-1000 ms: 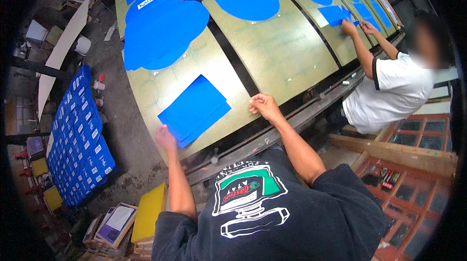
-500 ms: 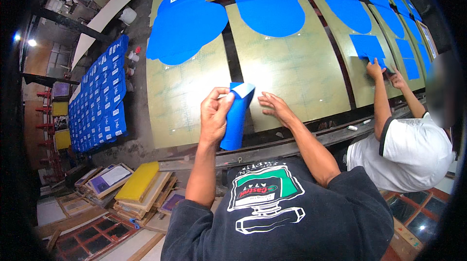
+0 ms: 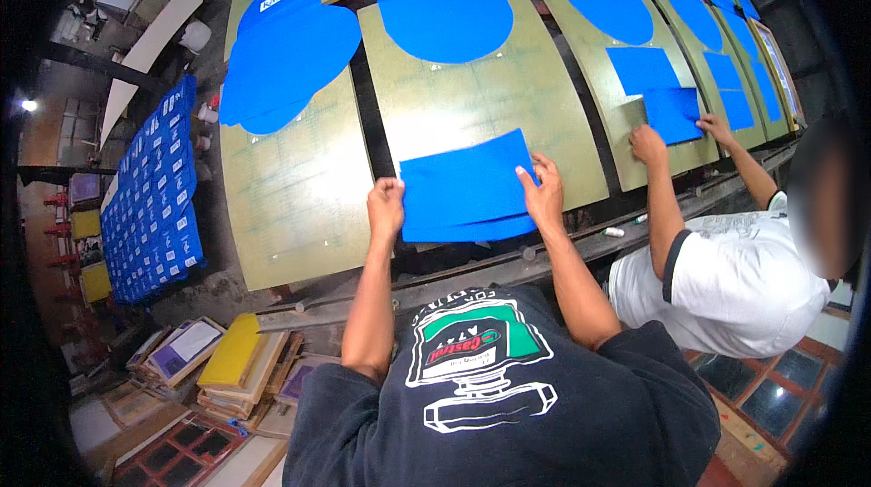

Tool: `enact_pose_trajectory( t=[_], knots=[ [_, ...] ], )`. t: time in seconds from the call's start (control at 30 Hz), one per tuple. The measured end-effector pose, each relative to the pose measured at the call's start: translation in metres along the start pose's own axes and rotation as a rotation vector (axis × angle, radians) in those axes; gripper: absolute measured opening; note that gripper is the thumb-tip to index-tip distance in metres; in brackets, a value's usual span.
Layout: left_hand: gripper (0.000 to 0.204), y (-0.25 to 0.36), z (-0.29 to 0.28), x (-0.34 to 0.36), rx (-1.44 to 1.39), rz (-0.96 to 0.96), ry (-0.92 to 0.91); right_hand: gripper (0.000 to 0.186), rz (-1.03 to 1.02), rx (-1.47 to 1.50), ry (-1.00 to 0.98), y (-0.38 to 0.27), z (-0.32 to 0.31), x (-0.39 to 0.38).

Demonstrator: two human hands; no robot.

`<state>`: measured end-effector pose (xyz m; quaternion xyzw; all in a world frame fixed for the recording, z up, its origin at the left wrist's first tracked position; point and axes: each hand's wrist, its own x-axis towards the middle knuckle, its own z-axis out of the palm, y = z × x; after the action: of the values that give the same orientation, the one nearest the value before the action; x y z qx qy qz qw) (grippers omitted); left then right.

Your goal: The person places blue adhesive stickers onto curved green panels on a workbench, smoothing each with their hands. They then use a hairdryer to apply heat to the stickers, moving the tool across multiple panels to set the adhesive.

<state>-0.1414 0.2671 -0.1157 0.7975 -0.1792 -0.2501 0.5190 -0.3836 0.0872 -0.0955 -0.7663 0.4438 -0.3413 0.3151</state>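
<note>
A rectangular blue fabric sheet [image 3: 464,183] is spread between my two hands over the near end of a greenish-yellow board [image 3: 544,106]. My left hand [image 3: 386,207] pinches its left edge. On the opposite edge, my right hand [image 3: 543,191] grips it with the thumb on top. A second edge shows along the sheet's near side, a fold or another layer; I cannot tell which. Farther up the same board lies a long blue piece [image 3: 445,19] with a rounded end. Overlapping rounded blue pieces [image 3: 290,60] rest on the board to the left.
At the right, a co-worker in a white shirt [image 3: 699,278] holds another blue rectangle [image 3: 671,115] above a neighbouring board. Printed blue pieces [image 3: 154,206] hang or lie in rows at the left. Wooden frames [image 3: 240,355] are stacked at lower left. A rail [image 3: 336,314] runs along the boards' near edge.
The blue sheet, curled in my left hand before, is now opened out flat. My right hand has taken hold of its right edge. The co-worker has lifted a blue rectangle nearer. The view has shifted.
</note>
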Motion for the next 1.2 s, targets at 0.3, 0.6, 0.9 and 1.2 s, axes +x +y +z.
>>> enact_pose_trajectory(
  t=[0.3, 0.6, 0.9, 1.2],
  knots=[
    [0.06, 0.054, 0.026, -0.064, -0.237, -0.531, -0.569, 0.027, 0.152, 0.408, -0.335, -0.042, -0.02, 0.056],
    [0.042, 0.09, 0.107, 0.051, -1.423, -0.509, -0.345, 0.032, 0.107, 1.079, -0.389, -0.084, 0.01, 0.193],
    [0.108, 0.091, 0.113, 0.094, -0.864, -0.642, -0.35, 0.028, 0.466, 0.839, -0.474, 0.043, 0.043, 0.233],
    [0.095, 0.106, 0.183, 0.052, -1.358, -0.882, -0.519, 0.021, 0.685, 1.025, -0.511, 0.035, 0.044, 0.217]
  ],
)
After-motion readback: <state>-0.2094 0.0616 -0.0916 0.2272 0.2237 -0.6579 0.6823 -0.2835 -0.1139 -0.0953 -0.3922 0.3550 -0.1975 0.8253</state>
